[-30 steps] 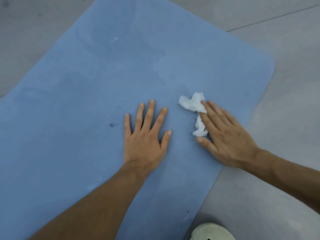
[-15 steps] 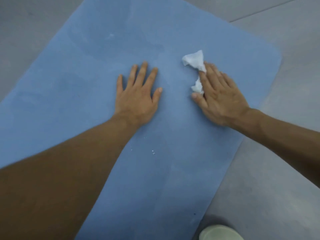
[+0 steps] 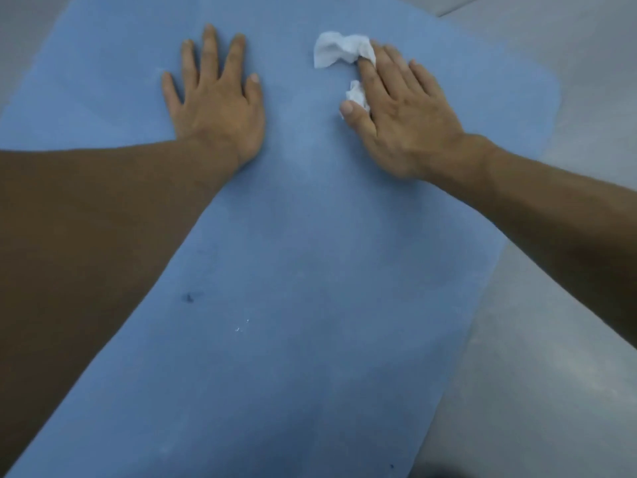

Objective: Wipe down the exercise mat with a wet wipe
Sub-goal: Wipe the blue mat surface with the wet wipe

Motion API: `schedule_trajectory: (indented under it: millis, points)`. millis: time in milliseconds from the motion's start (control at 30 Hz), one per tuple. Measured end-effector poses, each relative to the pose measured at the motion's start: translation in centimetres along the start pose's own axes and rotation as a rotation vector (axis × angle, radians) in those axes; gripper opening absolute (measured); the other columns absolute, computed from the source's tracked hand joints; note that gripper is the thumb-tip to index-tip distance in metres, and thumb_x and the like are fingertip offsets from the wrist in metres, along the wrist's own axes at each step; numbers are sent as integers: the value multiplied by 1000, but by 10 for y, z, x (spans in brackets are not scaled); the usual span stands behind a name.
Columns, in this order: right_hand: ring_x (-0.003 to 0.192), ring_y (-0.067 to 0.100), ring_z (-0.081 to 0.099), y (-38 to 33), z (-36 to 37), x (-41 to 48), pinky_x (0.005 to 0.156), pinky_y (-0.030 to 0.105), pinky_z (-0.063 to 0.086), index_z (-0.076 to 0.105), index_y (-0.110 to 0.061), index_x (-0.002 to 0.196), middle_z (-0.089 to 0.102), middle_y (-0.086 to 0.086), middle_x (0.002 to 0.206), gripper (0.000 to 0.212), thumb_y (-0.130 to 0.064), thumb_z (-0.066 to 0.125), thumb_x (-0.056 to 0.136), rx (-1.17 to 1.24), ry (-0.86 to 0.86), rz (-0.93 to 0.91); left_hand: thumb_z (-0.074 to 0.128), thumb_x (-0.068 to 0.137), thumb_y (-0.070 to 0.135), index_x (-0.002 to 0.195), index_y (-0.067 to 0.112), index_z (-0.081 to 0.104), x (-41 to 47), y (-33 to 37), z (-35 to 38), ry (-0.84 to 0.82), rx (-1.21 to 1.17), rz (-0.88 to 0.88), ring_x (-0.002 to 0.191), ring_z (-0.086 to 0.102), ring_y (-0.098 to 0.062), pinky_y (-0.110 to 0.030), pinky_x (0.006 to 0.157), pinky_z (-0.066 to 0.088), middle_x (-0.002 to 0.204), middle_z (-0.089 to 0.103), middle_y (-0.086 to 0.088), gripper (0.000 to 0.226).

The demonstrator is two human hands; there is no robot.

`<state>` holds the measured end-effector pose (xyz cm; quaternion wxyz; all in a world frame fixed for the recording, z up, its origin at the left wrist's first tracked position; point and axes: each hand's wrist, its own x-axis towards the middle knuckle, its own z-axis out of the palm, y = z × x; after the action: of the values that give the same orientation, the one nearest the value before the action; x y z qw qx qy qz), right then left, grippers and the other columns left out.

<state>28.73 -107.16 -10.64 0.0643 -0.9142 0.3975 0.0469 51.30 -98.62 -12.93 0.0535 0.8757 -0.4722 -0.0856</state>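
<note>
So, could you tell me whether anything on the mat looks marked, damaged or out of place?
A dark smudge stains the mat in its near half, with tiny white specks to its right; otherwise nothing stands out.

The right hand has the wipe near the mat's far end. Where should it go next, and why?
Probably pull the right hand and the wipe under it toward the near half of the mat, where a dark spot and white specks show. The left hand lies flat, bracing the mat.
</note>
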Motion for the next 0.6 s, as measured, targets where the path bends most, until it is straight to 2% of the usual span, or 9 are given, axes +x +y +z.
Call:
schedule_trajectory:
  millis: [100,267,367,500,600]
  points:
    - [159,23,4,-16,1,7,128,38,5,13,-7,163,4,9,172,75,-57,16,106,-3,-21,-54,16,105,50,162,38,12,-1,-2,5,50,-5,7,159,0,-22,-55,126,0,173,4,6,59]
    - [159,24,8,-55,14,-46,128,42,11,24,-5,161,10,12,171,77,-59,17,107,-8,-28,-361,15,106,46,163,36,11,-3,-3,7,79,26,32,159,0,-23,-57,126,2,173,2,5,58]
    - [159,22,10,-54,18,-55,127,43,15,25,-6,161,13,10,171,74,-58,19,108,10,-31,-438,16,106,46,163,34,12,-4,-3,6,87,26,40,159,1,-24,-57,126,3,173,3,5,58]
    - [158,21,14,-38,14,-24,127,42,14,23,-9,162,16,8,170,68,-52,16,110,-49,26,-392,15,105,50,164,35,9,-5,-3,4,62,20,33,159,-3,-23,-57,126,1,173,-1,5,61]
    - [158,23,11,-18,9,25,127,41,9,15,-7,163,12,11,171,67,-47,11,109,-93,71,-188,16,105,52,164,36,7,-6,-2,3,58,23,33,159,-4,-22,-57,126,0,173,-2,6,61]
